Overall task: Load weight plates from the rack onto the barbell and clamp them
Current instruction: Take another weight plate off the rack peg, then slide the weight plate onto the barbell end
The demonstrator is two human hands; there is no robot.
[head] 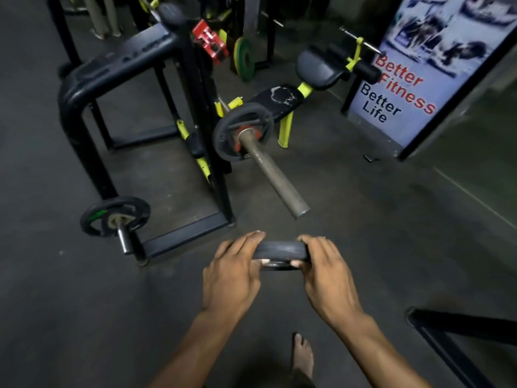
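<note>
Both hands hold one small black weight plate (281, 251) edge-on between them: the left hand (232, 278) has its fingers (249, 242) curled over the plate's left rim with the thumb underneath, and the right hand (326, 275) wraps the right rim the same way, fingers (310, 243) on top and thumb tip showing below. The palms cover the plate's two sides, so only its top edge and a sliver of the lower face can be seen; its centre hole and any markings are hidden. The plate hangs above the dark floor (363, 219), just short of the bare end of the barbell sleeve (272, 175), not touching it. Further up the sleeve sits a loaded plate (223, 135) with a red collar (253, 131) at its hub, blurred. To the left, the black rack (84, 107) carries another plate (114, 215) on a low peg. A bare foot (302, 357) is cut off at the bottom edge.
</note>
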